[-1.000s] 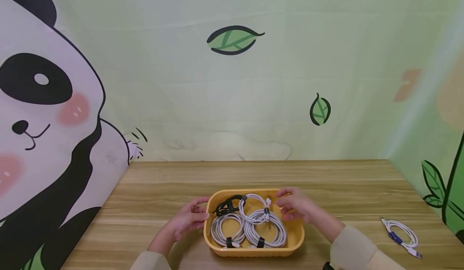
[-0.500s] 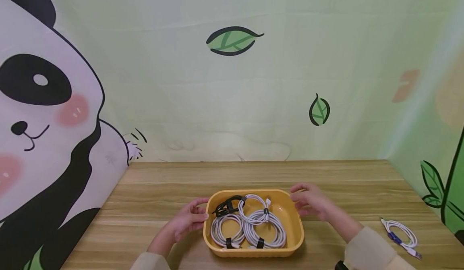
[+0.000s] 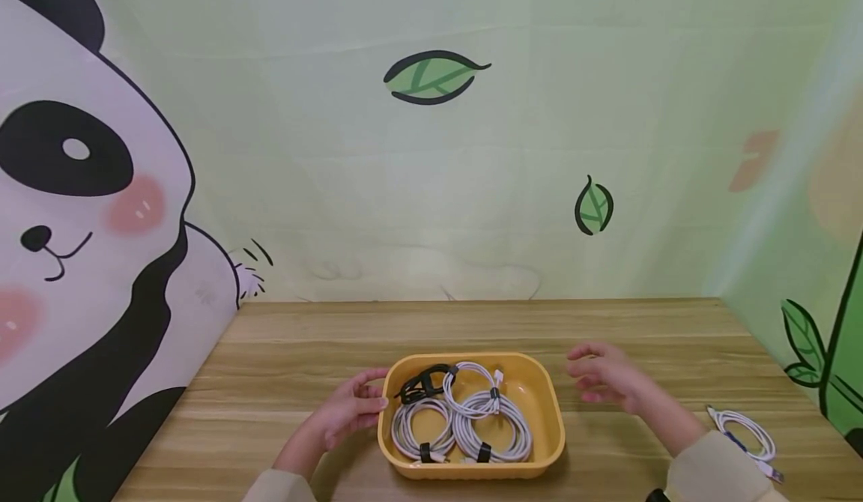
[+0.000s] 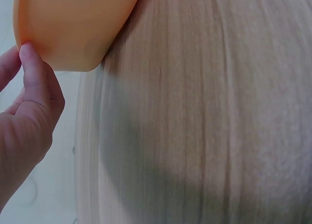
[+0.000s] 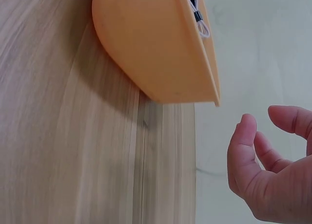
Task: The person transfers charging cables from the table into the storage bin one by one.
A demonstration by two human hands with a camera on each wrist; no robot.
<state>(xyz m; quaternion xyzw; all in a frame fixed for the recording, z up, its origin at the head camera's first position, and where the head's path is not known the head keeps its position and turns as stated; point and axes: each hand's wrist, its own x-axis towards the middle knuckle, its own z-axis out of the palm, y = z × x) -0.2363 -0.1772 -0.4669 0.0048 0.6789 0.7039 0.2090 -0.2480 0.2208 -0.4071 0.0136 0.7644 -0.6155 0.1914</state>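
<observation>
A yellow plastic basket rests on the wooden table with several coiled cables inside. White coils tied with black straps fill its front and middle, and a black cable lies at its back left. My left hand holds the basket's left side. In the left wrist view, its fingers bend against the outer wall, thumb at the rim. My right hand hovers beyond the basket's right rim, holding nothing, fingers loosely curved. The right wrist view shows a gap between its fingertips and the basket.
Another white coiled cable with a USB plug lies on the table at the far right, partly overlapped by the right sleeve. A backdrop with a printed panda and leaves stands behind the table.
My right hand has moved from over the basket's right side out past its rim to the right. The left hand and the basket have stayed in place.
</observation>
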